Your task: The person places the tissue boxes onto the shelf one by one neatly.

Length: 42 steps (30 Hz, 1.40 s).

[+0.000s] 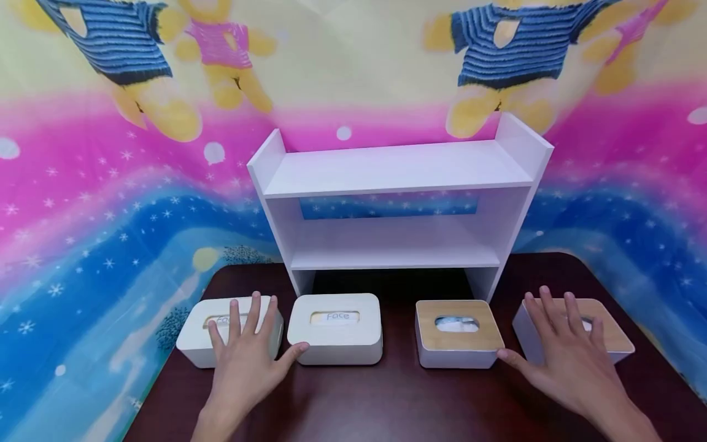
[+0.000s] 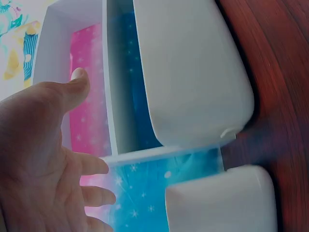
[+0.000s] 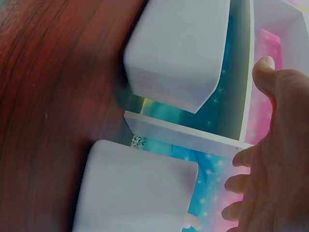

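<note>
Resting open hands [image 1: 243,356] atop outermost boxes [image 1: 574,334].

I see a white two-tier shelf [image 1: 397,202] standing on the dark wood table [image 1: 386,399], backed by a bright cartoon-bear cloth [image 1: 83,215] in pink, blue and yellow.

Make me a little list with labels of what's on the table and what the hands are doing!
table: dark wood
shelf: white, two levels, at the back
boxes: four tissue boxes in a row
far-left box: all white
second box: all white
third box: wooden lid
far-right box: wooden lid
left hand: fingers spread over the far-left box, thumb toward the second box
right hand: fingers spread over the far-right box, thumb near the third box
</note>
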Available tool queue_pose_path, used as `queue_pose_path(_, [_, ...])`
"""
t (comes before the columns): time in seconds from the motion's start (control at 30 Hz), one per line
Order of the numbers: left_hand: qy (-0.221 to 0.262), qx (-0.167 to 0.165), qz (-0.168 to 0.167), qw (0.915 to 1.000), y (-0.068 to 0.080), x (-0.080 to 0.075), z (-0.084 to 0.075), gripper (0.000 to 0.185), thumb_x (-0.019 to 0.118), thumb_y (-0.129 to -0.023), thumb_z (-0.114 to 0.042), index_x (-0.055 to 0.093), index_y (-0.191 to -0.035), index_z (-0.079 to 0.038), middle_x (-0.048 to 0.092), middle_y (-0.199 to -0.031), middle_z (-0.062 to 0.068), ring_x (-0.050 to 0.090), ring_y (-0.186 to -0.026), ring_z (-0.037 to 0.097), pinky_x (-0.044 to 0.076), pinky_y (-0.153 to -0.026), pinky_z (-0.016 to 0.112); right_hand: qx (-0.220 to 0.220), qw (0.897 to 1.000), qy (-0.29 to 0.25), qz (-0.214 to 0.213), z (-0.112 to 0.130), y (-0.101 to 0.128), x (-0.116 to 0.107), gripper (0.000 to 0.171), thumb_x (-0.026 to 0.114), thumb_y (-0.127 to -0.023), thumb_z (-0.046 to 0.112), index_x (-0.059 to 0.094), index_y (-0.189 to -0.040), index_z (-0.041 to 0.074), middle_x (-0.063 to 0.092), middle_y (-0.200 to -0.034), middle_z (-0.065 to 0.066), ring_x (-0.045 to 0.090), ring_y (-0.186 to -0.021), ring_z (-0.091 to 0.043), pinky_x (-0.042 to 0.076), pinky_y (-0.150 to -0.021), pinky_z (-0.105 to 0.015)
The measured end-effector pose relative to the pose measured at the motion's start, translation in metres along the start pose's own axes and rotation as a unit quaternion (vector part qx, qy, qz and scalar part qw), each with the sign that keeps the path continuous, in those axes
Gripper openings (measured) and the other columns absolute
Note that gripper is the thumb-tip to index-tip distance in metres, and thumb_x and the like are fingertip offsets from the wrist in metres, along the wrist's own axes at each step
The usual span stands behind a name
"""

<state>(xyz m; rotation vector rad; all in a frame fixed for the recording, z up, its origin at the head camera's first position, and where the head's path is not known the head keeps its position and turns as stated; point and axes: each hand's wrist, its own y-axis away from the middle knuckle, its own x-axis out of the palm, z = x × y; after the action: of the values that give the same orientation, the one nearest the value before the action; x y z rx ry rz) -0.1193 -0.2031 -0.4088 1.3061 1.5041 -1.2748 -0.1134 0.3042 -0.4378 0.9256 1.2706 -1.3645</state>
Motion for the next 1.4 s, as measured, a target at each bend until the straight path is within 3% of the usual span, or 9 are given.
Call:
queue_pose_path(0.27, [0.005, 0.026, 0.001, 0.9996, -0.002, 0.007, -0.020, 0.105, 0.066, -0.091, -0.079, 0.035, -0.169, -0.017, 0.025, -0.178, 0.019, 0.011, -0.163, 0.057, 0.007, -0.120, 0.088, -0.006, 1.000, -0.008, -0.004, 0.005, 0.000, -0.001, 0.122, 0.065, -0.091, 0.080, 0.011, -0.174, 0.009, 0.003, -0.179, -0.026, -0.018, -0.163, -0.053, -0.015, -0.116, -0.086])
queue_pose_path(0.57, [0.008, 0.073, -0.022, 0.9971, -0.006, 0.023, -0.055, 0.102, 0.068, -0.090, -0.078, 0.038, -0.169, -0.021, 0.030, -0.177, 0.016, 0.019, -0.164, 0.052, 0.015, -0.123, 0.083, -0.013, 0.999, -0.031, 0.019, 0.016, 0.002, -0.001, 0.120, 0.064, -0.093, 0.078, 0.014, -0.172, 0.004, 0.004, -0.178, -0.029, -0.015, -0.164, -0.052, -0.012, -0.120, -0.084])
queue_pose_path(0.83, [0.015, 0.123, -0.050, 0.9911, -0.008, 0.038, -0.086, 0.100, 0.072, -0.088, -0.076, 0.046, -0.165, -0.018, 0.035, -0.175, 0.015, 0.025, -0.163, 0.050, 0.023, -0.123, 0.080, -0.016, 0.998, -0.050, 0.031, 0.028, 0.000, 0.004, 0.120, 0.066, -0.092, 0.077, 0.012, -0.173, 0.007, 0.008, -0.178, -0.030, -0.008, -0.165, -0.052, -0.008, -0.124, -0.081])
queue_pose_path(1.17, [0.072, 0.159, -0.004, 0.9847, -0.007, 0.053, -0.124, 0.099, 0.064, -0.093, -0.078, 0.040, -0.168, -0.018, 0.030, -0.177, 0.014, 0.021, -0.165, 0.047, 0.025, -0.127, 0.073, -0.006, 0.995, -0.079, 0.055, 0.041, 0.001, 0.011, 0.120, 0.067, -0.090, 0.078, 0.012, -0.174, 0.012, 0.009, -0.179, -0.028, -0.006, -0.165, -0.053, -0.008, -0.123, -0.082])
queue_pose_path(1.4, [0.112, 0.193, 0.025, 0.9744, -0.004, 0.059, -0.151, 0.096, 0.064, -0.097, -0.072, 0.035, -0.170, -0.016, 0.032, -0.176, 0.014, 0.027, -0.164, 0.044, 0.036, -0.127, 0.063, -0.010, 0.992, -0.116, 0.051, 0.046, 0.005, 0.015, 0.118, 0.069, -0.093, 0.073, 0.012, -0.174, 0.009, 0.014, -0.178, -0.029, 0.001, -0.165, -0.052, 0.007, -0.124, -0.082])
